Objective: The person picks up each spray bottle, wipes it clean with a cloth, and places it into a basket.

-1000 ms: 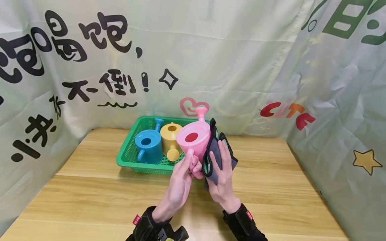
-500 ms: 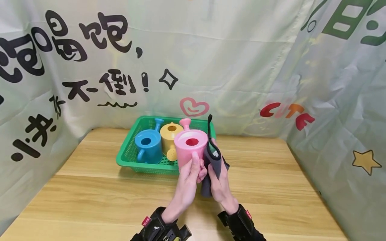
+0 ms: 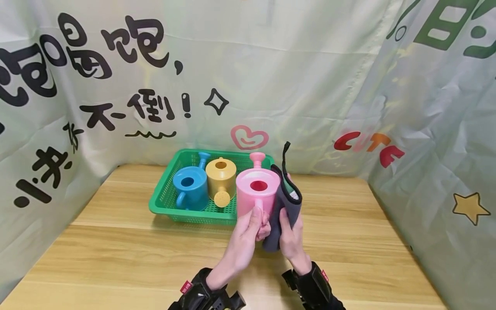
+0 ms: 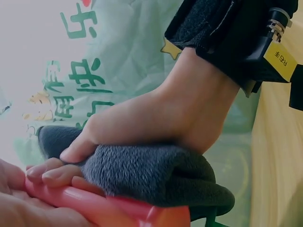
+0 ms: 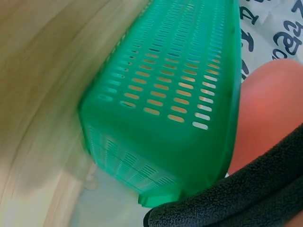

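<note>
My left hand (image 3: 242,241) grips the handle of a pink toy watering can (image 3: 252,193), held upright in front of the basket's right part with its spout pointing away. In my right hand (image 3: 292,241) is a folded dark grey cloth (image 3: 274,234) with black edging, thumb on the near side. The cloth lies along the can's right side. From the left wrist, the fluffy cloth (image 4: 132,172) shows beneath the right hand (image 4: 156,113), beside the pink handle (image 4: 80,203). The right wrist view catches the can's pink wall (image 5: 270,109) above the cloth (image 5: 227,205).
Behind the can, a green plastic basket (image 3: 186,216) stands on the wooden table (image 3: 135,254). Inside it are a blue watering can (image 3: 197,189) and a yellow one (image 3: 218,172). A printed cloth backdrop (image 3: 310,86) encloses the table's back and sides.
The pink can has come down from a tilted, higher pose to upright, then shifted right. My right hand, earlier spread flat on the cloth, now grips it with the thumb in front.
</note>
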### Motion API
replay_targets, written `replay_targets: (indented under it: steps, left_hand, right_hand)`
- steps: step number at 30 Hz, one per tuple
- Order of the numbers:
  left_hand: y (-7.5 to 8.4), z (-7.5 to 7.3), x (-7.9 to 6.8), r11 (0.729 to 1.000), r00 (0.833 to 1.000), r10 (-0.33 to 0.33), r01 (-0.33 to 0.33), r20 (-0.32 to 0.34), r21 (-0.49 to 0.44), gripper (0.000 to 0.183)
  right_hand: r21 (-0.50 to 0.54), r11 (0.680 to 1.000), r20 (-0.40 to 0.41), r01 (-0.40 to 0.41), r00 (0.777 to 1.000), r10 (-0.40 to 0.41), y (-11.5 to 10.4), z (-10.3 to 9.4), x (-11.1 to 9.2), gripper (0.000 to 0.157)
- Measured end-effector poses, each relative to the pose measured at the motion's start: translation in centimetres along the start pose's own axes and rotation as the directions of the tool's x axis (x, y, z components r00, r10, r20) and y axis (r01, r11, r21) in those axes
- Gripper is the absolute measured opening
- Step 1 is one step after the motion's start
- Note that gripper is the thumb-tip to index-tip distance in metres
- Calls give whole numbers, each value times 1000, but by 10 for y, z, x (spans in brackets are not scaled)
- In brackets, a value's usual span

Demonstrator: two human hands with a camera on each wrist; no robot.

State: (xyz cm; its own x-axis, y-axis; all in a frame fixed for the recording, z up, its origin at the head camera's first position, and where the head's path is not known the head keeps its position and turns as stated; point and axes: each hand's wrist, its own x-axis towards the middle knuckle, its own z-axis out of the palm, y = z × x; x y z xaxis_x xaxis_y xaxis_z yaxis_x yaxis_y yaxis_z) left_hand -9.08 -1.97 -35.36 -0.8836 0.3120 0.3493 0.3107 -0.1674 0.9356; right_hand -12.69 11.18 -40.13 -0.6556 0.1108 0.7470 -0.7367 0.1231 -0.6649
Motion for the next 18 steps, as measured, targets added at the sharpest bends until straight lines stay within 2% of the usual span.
replay_targets:
  steps: [2,4,8,10,12,14,16,18]
  left_hand:
    - [1,0,0,1000,999,-3,3,32,-7,46]
    - [1,0,-1,1000,998,2,-1,56,-14,46]
    - [2,0,-1,1000,997,-5,6,83,-8,45]
    - [3,0,-1,1000,996,-6,7,90,-3,45]
    - [3,-1,-1,1000,996,-8,8,92,-4,45]
    - [4,-2,-1,1000,996,-9,9,85,-2,45]
    - [5,-3,-1,1000,998,-9,9,70,5,45]
    - [5,-4,-1,1000,999,-13,12,52,15,45]
  right_hand:
    - [-33,995,-62,-96,994,94,-2,-3,-2,35]
    - [-47,977,-114,-207,973,200,-4,-6,-3,36]
    - [32,940,-121,-339,932,341,-7,-10,3,40]
    - [53,927,-126,-370,919,374,-8,-10,4,40]
    - [47,930,-131,-364,921,367,-8,-9,3,40]
    - [8,950,-130,-311,942,309,-8,-5,-1,39]
    - [-20,978,-112,-209,972,205,-7,-1,-5,34]
    - [-17,996,-57,-85,995,84,-4,3,-7,34]
